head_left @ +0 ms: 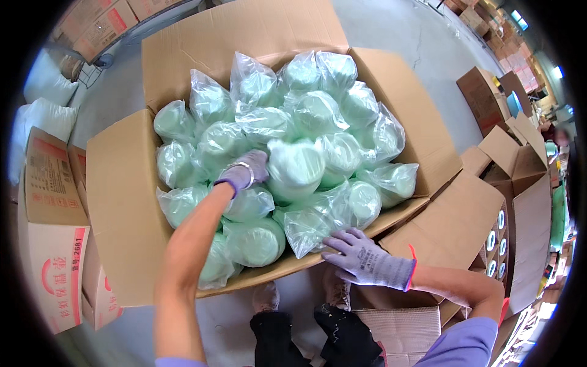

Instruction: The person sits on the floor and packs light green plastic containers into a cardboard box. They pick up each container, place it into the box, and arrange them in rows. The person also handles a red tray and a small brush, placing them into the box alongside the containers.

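Observation:
A large open cardboard box (119, 202) is packed with pale green round containers in clear plastic bags; their exact kind is hidden by the wrapping. My left hand (246, 171), in a grey glove, is closed at the left side of one pale green bagged container (296, 170), which stands above its neighbours and is slightly blurred. Part of those fingers is hidden. Gloved too, my right hand (365, 258) lies at the near edge of the box. Its fingers are spread on a clear plastic bag (309, 229), with nothing gripped.
To the right, another open carton (455, 223) holds white-rimmed round items (491, 240) in dividers. Printed cartons (55, 275) are stacked on the left, below white sacks (43, 116). An open box (483, 98) sits on the floor at far right. My shoes (266, 298) are close to the box's near side.

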The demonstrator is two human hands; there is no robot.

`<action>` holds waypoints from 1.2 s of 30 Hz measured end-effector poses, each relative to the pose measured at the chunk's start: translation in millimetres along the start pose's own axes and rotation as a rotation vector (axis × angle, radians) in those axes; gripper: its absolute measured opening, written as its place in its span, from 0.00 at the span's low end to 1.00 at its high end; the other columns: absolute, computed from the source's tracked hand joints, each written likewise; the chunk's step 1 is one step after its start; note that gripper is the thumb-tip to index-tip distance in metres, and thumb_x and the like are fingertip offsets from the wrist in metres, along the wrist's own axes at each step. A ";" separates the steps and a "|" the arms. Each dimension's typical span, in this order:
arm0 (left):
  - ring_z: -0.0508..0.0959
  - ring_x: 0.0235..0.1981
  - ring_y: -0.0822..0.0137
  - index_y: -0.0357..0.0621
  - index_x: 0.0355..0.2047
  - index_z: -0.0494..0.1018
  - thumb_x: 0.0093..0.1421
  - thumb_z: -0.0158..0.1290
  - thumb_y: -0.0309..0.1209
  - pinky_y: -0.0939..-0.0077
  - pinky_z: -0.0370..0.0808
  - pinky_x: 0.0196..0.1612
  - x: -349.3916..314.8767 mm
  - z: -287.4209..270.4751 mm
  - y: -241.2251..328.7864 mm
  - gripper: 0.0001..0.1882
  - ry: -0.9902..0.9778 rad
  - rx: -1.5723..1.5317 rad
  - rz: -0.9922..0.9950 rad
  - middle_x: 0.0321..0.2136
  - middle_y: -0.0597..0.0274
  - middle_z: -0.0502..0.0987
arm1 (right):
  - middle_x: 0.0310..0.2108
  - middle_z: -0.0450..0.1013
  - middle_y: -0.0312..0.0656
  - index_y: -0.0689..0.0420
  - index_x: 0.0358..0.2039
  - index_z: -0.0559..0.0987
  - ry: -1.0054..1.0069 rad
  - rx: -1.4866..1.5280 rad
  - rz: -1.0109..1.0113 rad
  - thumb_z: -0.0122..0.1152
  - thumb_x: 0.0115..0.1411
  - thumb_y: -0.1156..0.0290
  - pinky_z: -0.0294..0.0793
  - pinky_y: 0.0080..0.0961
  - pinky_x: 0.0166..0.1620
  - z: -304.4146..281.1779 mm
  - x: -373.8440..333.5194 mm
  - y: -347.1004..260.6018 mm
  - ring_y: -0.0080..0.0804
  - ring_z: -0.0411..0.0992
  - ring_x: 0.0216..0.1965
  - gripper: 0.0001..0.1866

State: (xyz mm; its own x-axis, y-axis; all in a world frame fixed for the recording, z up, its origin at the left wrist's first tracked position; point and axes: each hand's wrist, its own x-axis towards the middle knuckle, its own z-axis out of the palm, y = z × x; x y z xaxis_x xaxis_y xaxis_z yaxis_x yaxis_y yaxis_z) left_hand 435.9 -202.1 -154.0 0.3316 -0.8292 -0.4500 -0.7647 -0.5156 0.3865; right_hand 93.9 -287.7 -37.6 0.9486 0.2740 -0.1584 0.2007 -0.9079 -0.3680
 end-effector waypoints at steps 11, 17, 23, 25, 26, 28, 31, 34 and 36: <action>0.75 0.42 0.53 0.43 0.44 0.71 0.52 0.55 0.32 0.62 0.69 0.48 -16.9 -10.0 -4.0 0.18 0.110 0.109 0.202 0.41 0.52 0.76 | 0.45 0.69 0.44 0.54 0.43 0.72 0.221 0.043 -0.003 0.63 0.47 0.67 0.65 0.38 0.52 -21.8 22.1 3.5 0.42 0.68 0.47 0.21; 0.75 0.32 0.51 0.42 0.33 0.69 0.54 0.50 0.29 0.58 0.72 0.37 -132.2 -42.5 80.6 0.07 0.344 0.063 0.187 0.28 0.52 0.72 | 0.47 0.68 0.44 0.53 0.43 0.72 0.261 -0.055 0.226 0.62 0.46 0.68 0.65 0.41 0.52 -42.6 -25.9 27.4 0.43 0.66 0.49 0.21; 0.77 0.37 0.48 0.38 0.36 0.73 0.55 0.47 0.31 0.56 0.74 0.41 -92.5 49.5 75.5 0.12 -0.062 0.100 0.117 0.33 0.45 0.77 | 0.56 0.61 0.47 0.53 0.54 0.67 0.117 -0.267 0.400 0.63 0.46 0.67 0.66 0.42 0.53 -23.3 -17.7 62.3 0.46 0.60 0.55 0.32; 0.77 0.40 0.47 0.36 0.39 0.73 0.54 0.48 0.31 0.57 0.74 0.44 -66.8 57.8 72.6 0.15 -0.218 0.122 0.096 0.37 0.44 0.77 | 0.59 0.56 0.50 0.52 0.60 0.61 0.065 -0.268 0.469 0.63 0.48 0.67 0.67 0.42 0.53 -14.2 -21.0 75.8 0.48 0.61 0.54 0.38; 0.77 0.42 0.48 0.35 0.40 0.73 0.53 0.49 0.32 0.57 0.74 0.45 -56.0 54.4 75.6 0.17 -0.295 0.130 0.088 0.38 0.43 0.77 | 0.59 0.56 0.51 0.52 0.60 0.61 0.108 -0.199 0.495 0.62 0.48 0.67 0.67 0.42 0.53 -9.4 -28.0 79.2 0.49 0.62 0.53 0.37; 0.77 0.43 0.48 0.34 0.44 0.72 0.52 0.51 0.34 0.58 0.73 0.46 -46.2 57.8 76.5 0.21 -0.391 0.122 0.072 0.40 0.42 0.77 | 0.59 0.56 0.52 0.52 0.60 0.61 0.198 -0.061 0.539 0.62 0.48 0.67 0.66 0.42 0.54 -2.4 -40.0 81.4 0.50 0.63 0.52 0.37; 0.75 0.47 0.49 0.37 0.48 0.71 0.47 0.56 0.40 0.61 0.72 0.49 -39.4 85.0 46.0 0.29 -0.481 0.088 0.073 0.43 0.41 0.75 | 0.56 0.60 0.53 0.54 0.58 0.64 0.253 -0.027 0.467 0.61 0.49 0.67 0.66 0.41 0.54 -6.2 -40.2 88.8 0.50 0.64 0.51 0.34; 0.75 0.47 0.55 0.38 0.48 0.71 0.47 0.57 0.37 0.66 0.72 0.49 -75.4 33.7 70.3 0.28 -0.317 -0.154 0.127 0.45 0.45 0.75 | 0.51 0.65 0.49 0.54 0.51 0.70 0.357 -0.077 0.453 0.60 0.49 0.69 0.66 0.40 0.54 -15.1 -44.9 96.8 0.47 0.66 0.51 0.25; 0.75 0.46 0.60 0.37 0.48 0.71 0.47 0.57 0.34 0.69 0.72 0.49 -100.5 2.7 74.2 0.27 -0.311 -0.410 0.169 0.44 0.49 0.74 | 0.47 0.68 0.46 0.54 0.44 0.73 0.396 -0.122 0.347 0.60 0.49 0.70 0.67 0.39 0.54 -22.4 -35.2 88.0 0.44 0.67 0.49 0.19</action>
State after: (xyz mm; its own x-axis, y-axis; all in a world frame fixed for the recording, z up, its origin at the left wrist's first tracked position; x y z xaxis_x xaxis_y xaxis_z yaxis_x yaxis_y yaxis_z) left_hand 344.4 -156.5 -82.2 -0.0045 -0.8370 -0.5472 -0.4943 -0.4738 0.7288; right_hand 83.6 -384.4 -43.9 0.9792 -0.1674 0.1144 -0.1359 -0.9606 -0.2426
